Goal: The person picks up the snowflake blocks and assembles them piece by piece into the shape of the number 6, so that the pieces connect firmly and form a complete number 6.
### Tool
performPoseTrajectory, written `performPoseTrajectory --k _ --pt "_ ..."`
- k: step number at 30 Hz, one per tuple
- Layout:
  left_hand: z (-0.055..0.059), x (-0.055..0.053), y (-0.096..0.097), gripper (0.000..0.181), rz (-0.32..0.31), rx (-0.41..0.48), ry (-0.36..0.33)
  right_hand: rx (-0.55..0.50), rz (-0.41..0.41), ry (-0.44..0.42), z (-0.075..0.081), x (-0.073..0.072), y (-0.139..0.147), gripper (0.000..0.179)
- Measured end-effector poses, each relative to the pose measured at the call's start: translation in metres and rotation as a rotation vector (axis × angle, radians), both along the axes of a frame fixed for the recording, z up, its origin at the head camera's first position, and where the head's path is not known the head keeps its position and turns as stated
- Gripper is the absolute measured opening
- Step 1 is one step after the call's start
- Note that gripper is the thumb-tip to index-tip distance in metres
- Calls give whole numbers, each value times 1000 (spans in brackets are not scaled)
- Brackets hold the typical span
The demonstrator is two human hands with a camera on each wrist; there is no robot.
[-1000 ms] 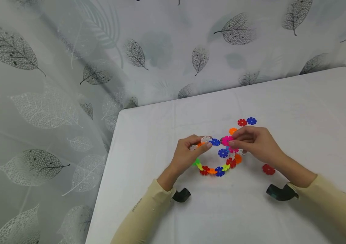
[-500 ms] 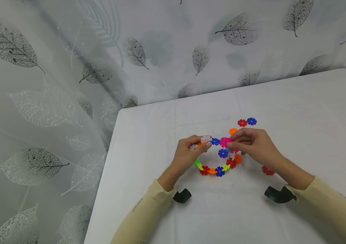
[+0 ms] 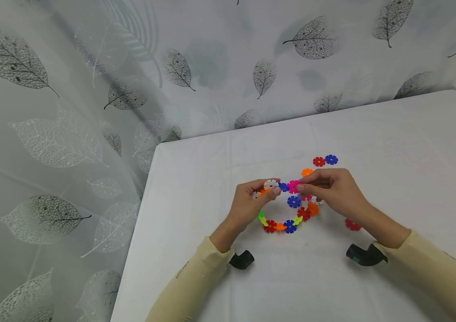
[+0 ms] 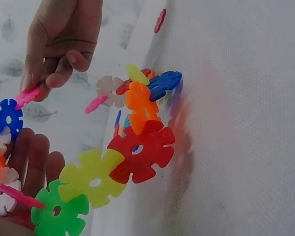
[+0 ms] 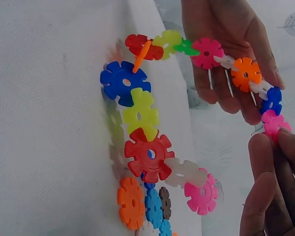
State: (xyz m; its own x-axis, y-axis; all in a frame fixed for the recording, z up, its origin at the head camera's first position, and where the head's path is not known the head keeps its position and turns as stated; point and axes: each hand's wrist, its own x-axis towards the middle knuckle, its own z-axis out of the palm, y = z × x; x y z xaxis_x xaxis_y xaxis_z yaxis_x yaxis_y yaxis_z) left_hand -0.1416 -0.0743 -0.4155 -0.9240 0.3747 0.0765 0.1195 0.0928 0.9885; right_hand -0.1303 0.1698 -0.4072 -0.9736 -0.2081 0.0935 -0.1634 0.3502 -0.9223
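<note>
2 hands (image 3: 246, 203) (image 3: 336, 190) hold 1 disc chain (image 3: 290, 226) and 1 pink disc (image 3: 293, 186).

Across the centre and lower right stretches the table (image 3: 196, 179), the curtain (image 3: 220, 53) behind it and down the left side! Mid-frame, left hand (image 3: 248, 203) to the left, right hand (image 3: 332, 192) to the right, the disc chain (image 3: 280, 226) looping between and below them! A single disc (image 3: 352, 226) lies below the right wrist; beyond that hand, a pair of discs (image 3: 322, 163) sits side by side!
</note>
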Motion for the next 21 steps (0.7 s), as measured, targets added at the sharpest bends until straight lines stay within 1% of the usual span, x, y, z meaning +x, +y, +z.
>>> performPoseTrajectory --k 3,6,11,18,21 --pt "-1 0 1 30 -3 33 -31 -3 -3 2 0 0 -1 24" --pt "-1 -1 3 30 0 50 -49 -9 -9 11 0 0 -2 23" --pt "-1 0 5 29 18 37 -44 -17 -20 43 -1 0 -4 21" --pt "-3 0 6 30 17 25 -47 -87 -25 74 -5 3 -8 17" --pt "-3 0 6 30 19 7 -51 -90 -19 74 -5 3 -9 17"
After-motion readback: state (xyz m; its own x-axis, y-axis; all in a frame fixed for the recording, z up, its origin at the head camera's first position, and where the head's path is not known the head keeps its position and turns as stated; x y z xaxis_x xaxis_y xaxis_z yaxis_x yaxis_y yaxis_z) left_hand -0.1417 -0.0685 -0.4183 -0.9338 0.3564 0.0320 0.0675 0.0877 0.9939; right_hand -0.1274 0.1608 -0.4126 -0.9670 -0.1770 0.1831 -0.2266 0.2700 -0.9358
